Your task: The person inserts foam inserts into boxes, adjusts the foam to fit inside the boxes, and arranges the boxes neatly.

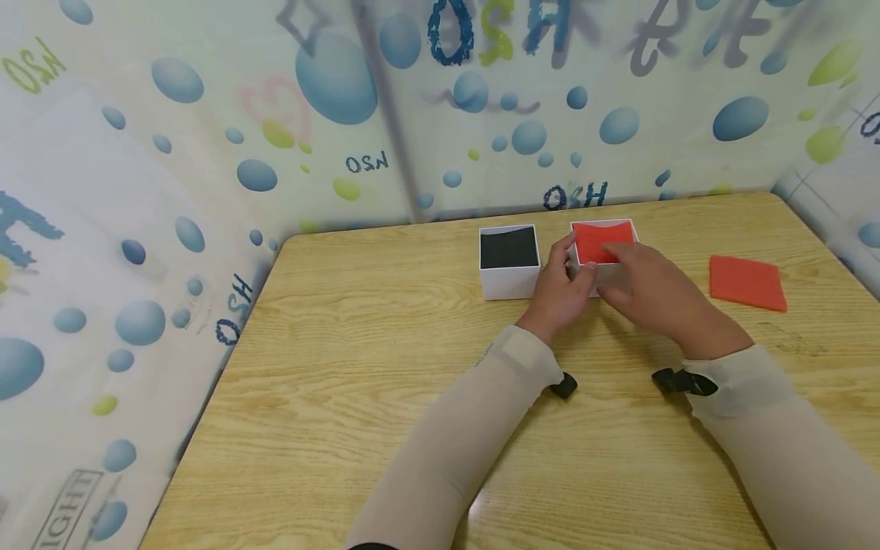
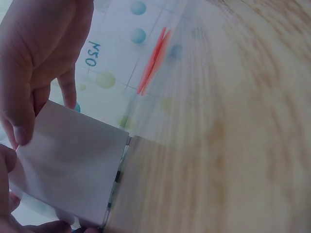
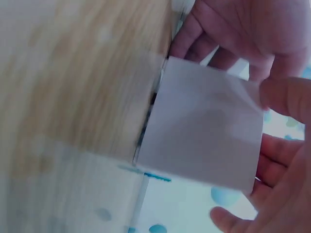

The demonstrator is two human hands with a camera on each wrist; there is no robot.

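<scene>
A white box [image 1: 603, 273] with a red sheet [image 1: 596, 239] in its top stands toward the back of the table. My left hand [image 1: 560, 294] holds it at the left, thumb at the front rim. My right hand [image 1: 649, 286] reaches over from the right, an extended finger touching the red sheet. The right thumb is low near the box's front. Both wrist views show the box's plain front face [image 2: 73, 165] close up, with fingers around its edges. In the right wrist view, my left hand [image 3: 257, 34] is along one side.
Another white box [image 1: 510, 283] with a black top surface [image 1: 509, 248] stands just left of my left hand. A loose red square pad [image 1: 747, 283] lies to the right on the wooden table [image 1: 357, 367]. A patterned wall covering [image 1: 412, 114] rises behind the table's back edge.
</scene>
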